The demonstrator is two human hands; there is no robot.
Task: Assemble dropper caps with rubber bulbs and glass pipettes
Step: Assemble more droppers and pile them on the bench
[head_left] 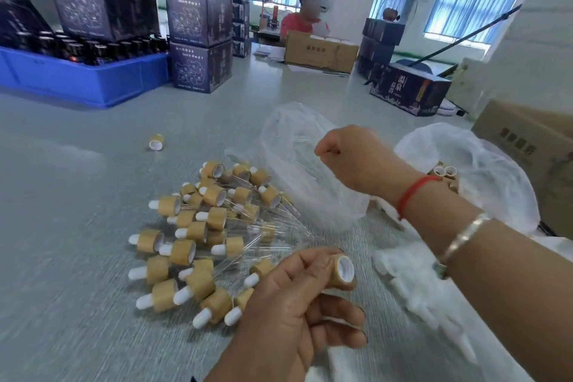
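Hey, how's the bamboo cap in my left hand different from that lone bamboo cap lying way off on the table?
The bamboo-coloured cap with the white liner is gripped between the left hand's fingers; the lone bamboo-coloured cap lies untouched on the grey table. The held one sits beside the pile of finished droppers; the lone one lies apart, beyond it. Both show a white inside and no glass pipette.

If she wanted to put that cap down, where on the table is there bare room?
The grey table is bare left of the heap of finished bamboo-collared droppers, and between that heap and the blue plastic crate, where only one lone bamboo cap lies. To the right it is crowded: clear plastic bag, white bag of caps, loose white rubber bulbs.
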